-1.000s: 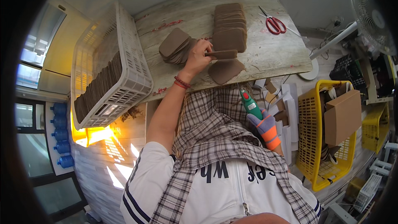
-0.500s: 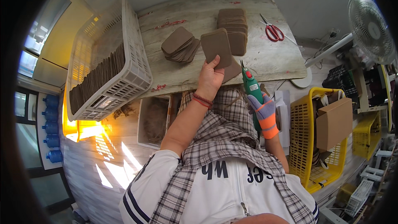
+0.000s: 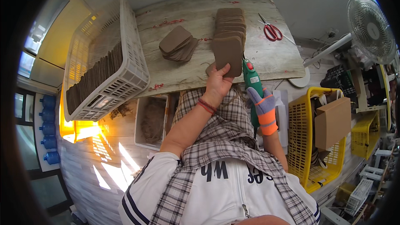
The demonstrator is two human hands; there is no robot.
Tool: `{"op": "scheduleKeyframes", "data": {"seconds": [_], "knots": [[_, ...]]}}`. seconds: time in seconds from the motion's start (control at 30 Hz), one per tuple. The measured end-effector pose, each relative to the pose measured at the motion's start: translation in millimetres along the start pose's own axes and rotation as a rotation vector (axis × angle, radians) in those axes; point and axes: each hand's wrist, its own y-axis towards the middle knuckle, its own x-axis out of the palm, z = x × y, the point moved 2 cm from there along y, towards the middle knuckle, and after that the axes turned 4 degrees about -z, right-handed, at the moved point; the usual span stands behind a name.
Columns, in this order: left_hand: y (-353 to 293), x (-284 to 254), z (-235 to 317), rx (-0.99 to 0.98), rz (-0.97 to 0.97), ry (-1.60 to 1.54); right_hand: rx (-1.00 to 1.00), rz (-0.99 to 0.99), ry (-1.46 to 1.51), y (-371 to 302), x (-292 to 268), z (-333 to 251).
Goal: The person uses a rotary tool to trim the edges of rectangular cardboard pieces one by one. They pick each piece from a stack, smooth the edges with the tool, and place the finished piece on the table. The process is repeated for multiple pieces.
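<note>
My bare left hand [image 3: 220, 84] pinches a brown rounded rectangular pad [image 3: 228, 56] by its near edge, thumb on top. Part of another brown piece [image 3: 210, 69] shows beside that hand. In a grey and orange glove, my right hand [image 3: 264, 108] is closed round a green handheld power tool [image 3: 252, 78] with a red button. Its thin dark tip points away from me and lies close to the pad's right edge; I cannot tell if they touch. Behind the pad runs a row of overlapping brown pads [image 3: 230, 23]. A second, fanned pile of pads [image 3: 178, 43] lies to the left.
Red-handled scissors [image 3: 271, 31] lie at the table's [image 3: 187, 10] right. A white crate [image 3: 137, 64] of upright brown pads stands left. Below the table is a white box [image 3: 152, 121] of brown scraps. To the right are a yellow basket [image 3: 300, 141] with a cardboard box [image 3: 333, 123], and a fan [image 3: 371, 29].
My left hand has moved right and slightly nearer with the pad, bringing it to the tool's tip. The right hand with the tool has shifted only slightly.
</note>
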Motion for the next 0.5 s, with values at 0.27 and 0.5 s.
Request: {"op": "scheduleKeyframes", "data": {"seconds": [0.27, 0.5], "knots": [[-15.1, -1.8, -15.6, -0.115, 0.014, -0.043, -0.052, 0.047, 0.008, 2.2, -4.5, -10.0], [-12.5, -16.3, -1.2, -0.084, -0.039, 0.175, -0.020, 0.001, -0.084, -4.9, -20.6, -13.3]]}}
